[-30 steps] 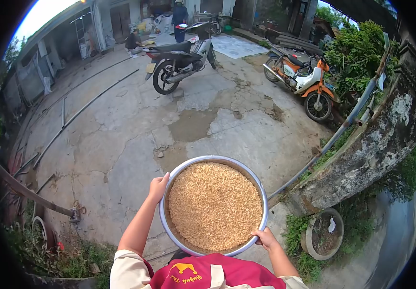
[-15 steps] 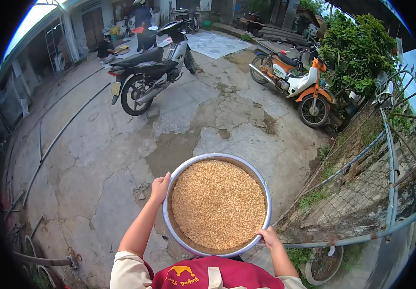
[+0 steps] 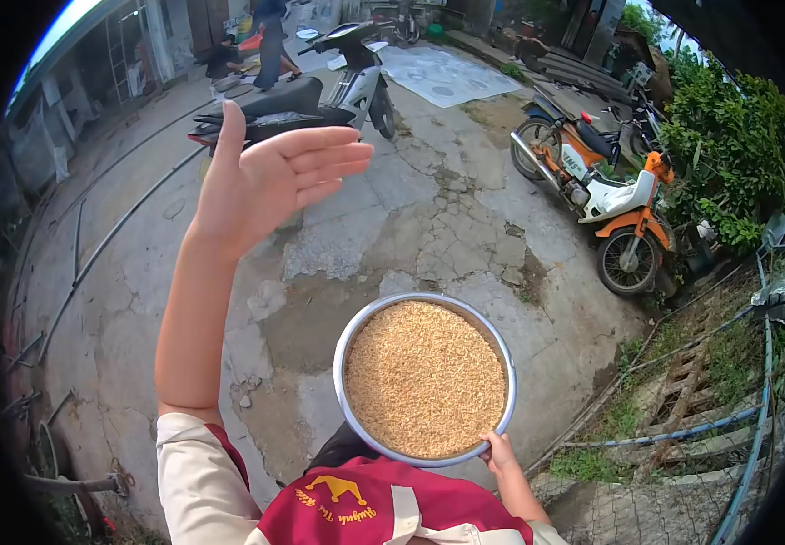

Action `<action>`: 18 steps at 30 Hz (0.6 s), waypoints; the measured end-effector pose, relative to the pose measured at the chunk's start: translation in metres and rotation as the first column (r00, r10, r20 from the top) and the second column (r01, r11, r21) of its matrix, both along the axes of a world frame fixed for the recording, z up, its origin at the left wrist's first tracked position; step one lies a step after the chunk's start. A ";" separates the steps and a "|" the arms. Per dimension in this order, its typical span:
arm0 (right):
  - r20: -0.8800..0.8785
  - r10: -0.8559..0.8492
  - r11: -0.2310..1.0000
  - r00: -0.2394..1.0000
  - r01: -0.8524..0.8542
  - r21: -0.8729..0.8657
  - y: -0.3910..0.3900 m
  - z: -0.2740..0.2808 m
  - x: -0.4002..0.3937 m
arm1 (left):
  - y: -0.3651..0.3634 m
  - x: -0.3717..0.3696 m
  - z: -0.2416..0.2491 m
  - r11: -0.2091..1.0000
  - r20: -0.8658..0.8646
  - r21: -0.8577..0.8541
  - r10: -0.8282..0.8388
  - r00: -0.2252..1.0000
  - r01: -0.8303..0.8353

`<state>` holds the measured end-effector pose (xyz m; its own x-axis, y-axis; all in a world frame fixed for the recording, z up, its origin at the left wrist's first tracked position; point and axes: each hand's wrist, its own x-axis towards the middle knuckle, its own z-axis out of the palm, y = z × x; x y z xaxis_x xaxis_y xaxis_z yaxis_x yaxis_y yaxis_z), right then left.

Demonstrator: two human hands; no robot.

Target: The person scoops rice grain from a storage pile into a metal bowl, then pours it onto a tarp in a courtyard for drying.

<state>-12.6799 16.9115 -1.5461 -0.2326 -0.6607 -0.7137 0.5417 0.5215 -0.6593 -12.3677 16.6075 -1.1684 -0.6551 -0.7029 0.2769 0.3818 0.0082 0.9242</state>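
Note:
A round metal basin [image 3: 342, 363] full of tan, husk-like grain [image 3: 425, 377] rests close against the front of my red and cream shirt. My right hand [image 3: 500, 451] grips its rim at the lower right, thumb on top and the other fingers hidden below. My left hand [image 3: 270, 174] is raised high in front of me, away from the basin. Its palm is bare, the thumb points up and the fingers stretch to the right with nothing in them.
A black motorbike [image 3: 297, 104] stands ahead, partly behind my left hand. An orange and white motorbike [image 3: 592, 173] is parked at the right. Cracked concrete [image 3: 429, 227] lies between. A wire fence [image 3: 683, 490] borders the right. Two people are at the back left, one standing person [image 3: 270, 41].
My left hand has let go of the basin's rim and risen up with fingers extended. The basin stays in my right hand. The view has turned slightly, and the standing person has moved.

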 end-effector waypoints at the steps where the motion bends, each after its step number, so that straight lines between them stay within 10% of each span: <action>1: -0.024 -0.042 0.999 0.999 0.042 0.008 -0.023 0.000 -0.008 | -0.016 -0.014 0.029 0.972 -0.027 -0.205 -0.120 0.992 0.112; 4: -0.025 -0.074 0.997 0.997 0.075 0.008 -0.080 -0.015 -0.050 | -0.052 -0.080 0.079 0.782 0.063 -0.517 -0.370 0.927 0.348; 16: -0.016 -0.250 0.968 0.968 0.251 0.029 -0.353 -0.013 -0.171 | -0.349 -0.255 0.090 0.771 0.055 -0.498 -0.428 0.902 0.397; 18: -0.010 -0.235 0.972 0.972 0.235 0.006 -0.396 -0.015 -0.211 | -0.407 -0.292 0.048 0.751 0.128 -0.654 -0.010 0.992 0.093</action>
<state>-12.8912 16.5160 -1.5616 -0.3873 -0.5817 -0.7153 0.6439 0.3846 -0.6615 -12.6602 16.2010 -1.1199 -0.7396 -0.3383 0.5819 0.2965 0.6123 0.7329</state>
